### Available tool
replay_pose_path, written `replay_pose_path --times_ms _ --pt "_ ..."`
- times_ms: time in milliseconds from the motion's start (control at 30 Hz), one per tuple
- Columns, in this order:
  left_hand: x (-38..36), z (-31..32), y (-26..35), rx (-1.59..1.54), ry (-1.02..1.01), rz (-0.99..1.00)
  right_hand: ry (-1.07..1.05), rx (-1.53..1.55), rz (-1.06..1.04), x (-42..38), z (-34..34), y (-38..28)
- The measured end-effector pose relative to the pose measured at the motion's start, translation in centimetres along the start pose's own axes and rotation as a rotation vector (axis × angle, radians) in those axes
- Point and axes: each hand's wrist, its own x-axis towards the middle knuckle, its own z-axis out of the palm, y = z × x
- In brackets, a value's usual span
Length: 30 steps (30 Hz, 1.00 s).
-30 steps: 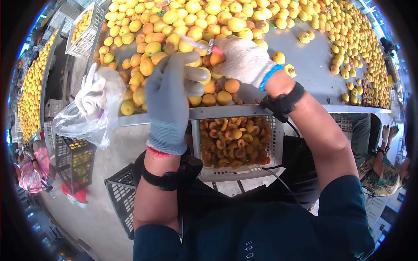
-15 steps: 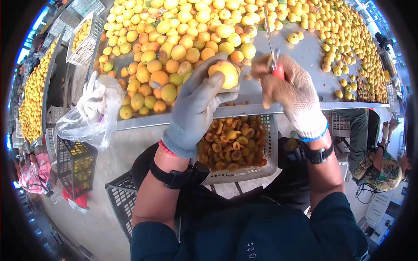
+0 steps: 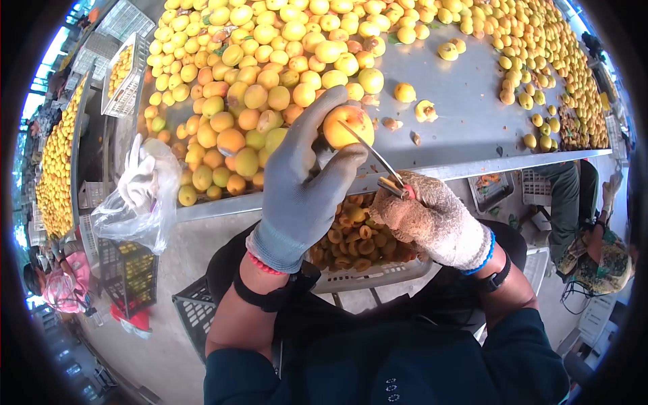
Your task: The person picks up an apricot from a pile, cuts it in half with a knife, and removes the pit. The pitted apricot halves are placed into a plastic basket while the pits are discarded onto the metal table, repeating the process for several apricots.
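An apricot [image 3: 352, 125], yellow with an orange blush, is gripped between thumb and fingers of my left hand [image 3: 294, 181], in a grey-coated glove. Wrapped around the red handle of a knife [image 3: 375, 156] is my right hand [image 3: 437, 214], in a stained knit glove. The thin blade slants up to the left, its tip over the face of the apricot. Below both hands, between my knees, a plastic crate [image 3: 378, 277] holds halved apricots [image 3: 358, 236]. My right glove covers part of that crate.
A metal table [image 3: 459, 128] bears a large heap of apricots [image 3: 250, 94], with a few loose pieces near me. At its left edge hangs a clear bag [image 3: 145, 206] with a white glove. Black crates [image 3: 128, 277] stand at left; a person [image 3: 594, 260] sits at right.
My right hand has swung down and inward, turning the knife from upright to slanting across the apricot. My left hand still holds the fruit. Loose apricot pieces now show on the table.
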Motion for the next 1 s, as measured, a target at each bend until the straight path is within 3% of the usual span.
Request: replay_pose_path --times_ms 133,233,333,433,533,767,1000 --pt "0.1 0.7 0.5 -0.138 0.040 -0.083 0.024 0.109 0.170 -0.7 -0.1 -1.4" --pt "0.0 0.9 0.4 -0.115 0.057 -0.062 0.041 -0.023 -0.002 -0.7 0.0 -0.2" --pt "-0.2 0.9 0.5 -0.033 0.068 -0.016 0.022 -0.004 0.057 -0.9 -0.1 -0.9" --pt "-0.4 1.0 0.8 -0.008 0.093 -0.015 0.020 0.123 -0.063 -0.5 0.5 0.1" --pt "-0.6 0.9 0.9 0.032 0.104 -0.039 -0.016 -0.088 -0.210 0.1 -0.4 0.8" --pt "-0.9 0.9 0.4 -0.067 0.092 -0.065 -0.040 0.031 -0.127 0.3 0.0 1.2" --pt "-1.1 0.9 1.1 0.137 0.067 -0.012 -0.047 0.111 -0.038 0.1 0.4 0.4"
